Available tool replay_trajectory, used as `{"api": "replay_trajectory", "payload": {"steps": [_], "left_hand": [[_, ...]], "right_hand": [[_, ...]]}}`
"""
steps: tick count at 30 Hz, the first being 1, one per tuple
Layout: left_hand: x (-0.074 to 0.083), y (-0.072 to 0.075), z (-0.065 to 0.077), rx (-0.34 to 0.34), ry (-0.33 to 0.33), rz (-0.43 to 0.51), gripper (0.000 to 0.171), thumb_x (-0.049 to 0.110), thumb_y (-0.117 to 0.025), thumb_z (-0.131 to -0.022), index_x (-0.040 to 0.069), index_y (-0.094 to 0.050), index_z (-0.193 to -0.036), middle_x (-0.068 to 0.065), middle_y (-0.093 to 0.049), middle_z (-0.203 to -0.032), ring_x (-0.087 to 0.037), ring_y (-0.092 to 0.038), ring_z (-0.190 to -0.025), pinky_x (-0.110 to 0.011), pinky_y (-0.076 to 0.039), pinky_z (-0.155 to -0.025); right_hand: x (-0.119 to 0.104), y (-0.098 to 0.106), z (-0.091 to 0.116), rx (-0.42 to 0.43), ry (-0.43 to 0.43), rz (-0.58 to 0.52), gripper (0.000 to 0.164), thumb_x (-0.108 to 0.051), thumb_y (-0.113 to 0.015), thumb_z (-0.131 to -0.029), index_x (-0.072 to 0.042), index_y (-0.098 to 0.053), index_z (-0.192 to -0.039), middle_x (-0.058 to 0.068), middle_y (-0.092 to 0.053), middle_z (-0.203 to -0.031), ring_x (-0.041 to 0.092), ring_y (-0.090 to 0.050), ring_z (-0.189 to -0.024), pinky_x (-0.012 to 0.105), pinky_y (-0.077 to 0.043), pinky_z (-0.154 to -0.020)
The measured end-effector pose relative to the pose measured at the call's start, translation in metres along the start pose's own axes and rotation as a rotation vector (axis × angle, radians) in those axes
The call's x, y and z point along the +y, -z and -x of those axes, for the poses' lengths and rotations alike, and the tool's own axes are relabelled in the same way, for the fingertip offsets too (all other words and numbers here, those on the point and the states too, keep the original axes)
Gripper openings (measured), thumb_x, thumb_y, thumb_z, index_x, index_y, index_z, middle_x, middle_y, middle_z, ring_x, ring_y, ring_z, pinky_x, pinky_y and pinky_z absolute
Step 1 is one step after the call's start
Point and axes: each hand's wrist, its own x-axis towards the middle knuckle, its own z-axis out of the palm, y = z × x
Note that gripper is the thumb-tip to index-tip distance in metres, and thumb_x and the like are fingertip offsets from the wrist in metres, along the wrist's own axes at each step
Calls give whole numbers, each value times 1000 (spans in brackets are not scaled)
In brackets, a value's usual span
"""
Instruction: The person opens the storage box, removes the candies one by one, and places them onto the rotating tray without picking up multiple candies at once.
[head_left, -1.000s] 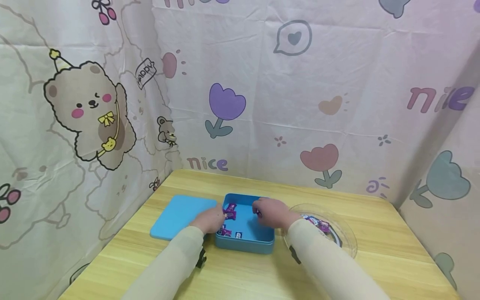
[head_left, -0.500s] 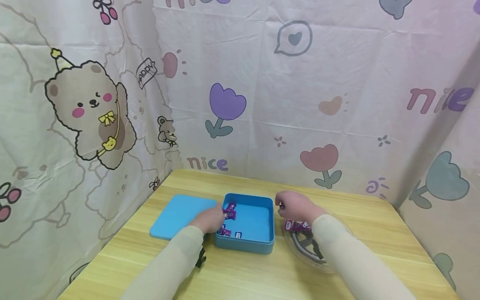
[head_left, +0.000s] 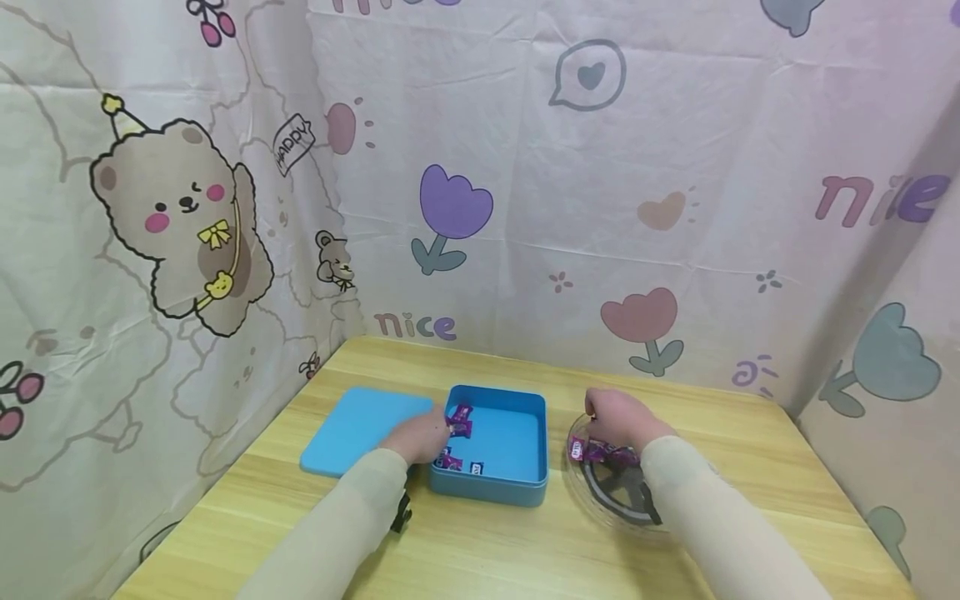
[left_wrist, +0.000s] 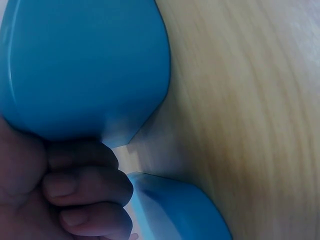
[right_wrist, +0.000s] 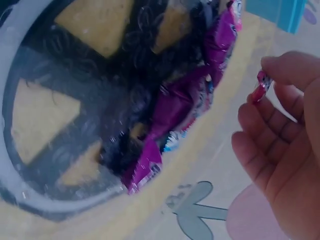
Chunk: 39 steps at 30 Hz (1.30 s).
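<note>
My left hand [head_left: 416, 435] grips the left wall of an open blue box [head_left: 491, 490]; in the left wrist view its curled fingers [left_wrist: 90, 186] lie against the outside, with the thumb hidden. Inside the box are several purple-wrapped candies [head_left: 462, 428] along the left side and a white-and-blue one [head_left: 477, 468] near the front. My right hand [head_left: 621, 417] is over the far side of a clear round dish [head_left: 600, 508]. Between its thumb and index finger it pinches a small pink wrapped candy [right_wrist: 261, 87]. More purple candies [right_wrist: 175, 105] lie in the dish below.
A flat blue lid [head_left: 360, 425] lies on the wooden table [head_left: 487, 550] left of the box. Printed cloth [head_left: 525, 167] hangs behind the table and at both sides.
My right hand has moved right, out of the box and over to the dish, uncovering the box's right side. The left hand has stayed at the box wall.
</note>
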Motion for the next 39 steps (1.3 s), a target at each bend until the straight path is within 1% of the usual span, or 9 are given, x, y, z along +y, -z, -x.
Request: {"api": "replay_trajectory", "payload": {"steps": [2,8,13,16,20,24,32,35,39], "left_hand": [[1,0,0,0,-4,3,59,28,-38,-109,-6,-25,-157,-23,-37,-157,-39,-41,-140,-60,-35,-110],[3,0,0,-2,-6,3,59,28,-37,-109,-6,-25,-157,-23,-38,-157,-36,-46,-135,-60,-37,-109],[5,-1,2,-8,4,23,60,28,-36,-110,-6,-23,-157,-22,-35,-159,-38,-40,-141,-61,-34,-111],[5,-2,3,-12,9,29,59,27,-37,-110,-6,-23,-157,-23,-33,-159,-39,-39,-141,-62,-34,-110],[4,-1,3,-11,15,32,59,27,-36,-110,-5,-23,-157,-23,-34,-159,-39,-41,-139,-62,-35,-109],[4,0,3,-10,10,29,60,28,-37,-110,-6,-23,-157,-23,-35,-159,-39,-41,-140,-62,-35,-110],[2,1,3,-6,-7,11,59,27,-38,-110,-7,-24,-156,-23,-34,-159,-40,-38,-142,-61,-34,-111],[2,1,2,-11,-7,10,60,27,-38,-110,-7,-24,-156,-23,-34,-159,-39,-38,-142,-61,-34,-111],[3,2,2,-21,4,17,60,29,-38,-110,-6,-23,-157,-22,-33,-160,-38,-40,-141,-61,-35,-110]], "right_hand": [[1,-3,0,-2,-30,-14,21,-12,-76,-80,-9,-60,-93,1,-62,-83,19,-58,-77,43,-53,-76],[-1,-10,-3,-22,-117,-36,22,-17,-79,-84,-8,-61,-93,2,-61,-80,21,-58,-74,42,-54,-72],[-3,-15,-9,-42,-166,-60,19,-18,-78,-86,-9,-64,-93,2,-61,-78,20,-58,-72,41,-54,-71],[-4,-17,-11,-52,-186,-71,17,-19,-78,-87,-10,-64,-93,1,-61,-77,20,-58,-72,41,-54,-71],[-5,-17,-11,-43,-186,-71,15,-20,-77,-87,-11,-65,-90,1,-60,-76,21,-57,-71,40,-53,-69],[-5,-15,-10,-38,-170,-63,18,-24,-78,-86,-13,-64,-86,0,-59,-74,20,-56,-70,39,-51,-66],[-2,-7,-12,-9,-154,-50,18,-30,-75,-89,-15,-66,-89,-2,-60,-76,19,-56,-70,39,-51,-65],[-7,-2,-11,4,-137,-54,17,-30,-74,-91,-16,-64,-88,-2,-59,-76,18,-55,-70,37,-50,-63],[-21,5,-9,27,-100,-54,16,-29,-72,-93,-17,-63,-87,-3,-59,-75,18,-54,-70,36,-48,-63]]}}
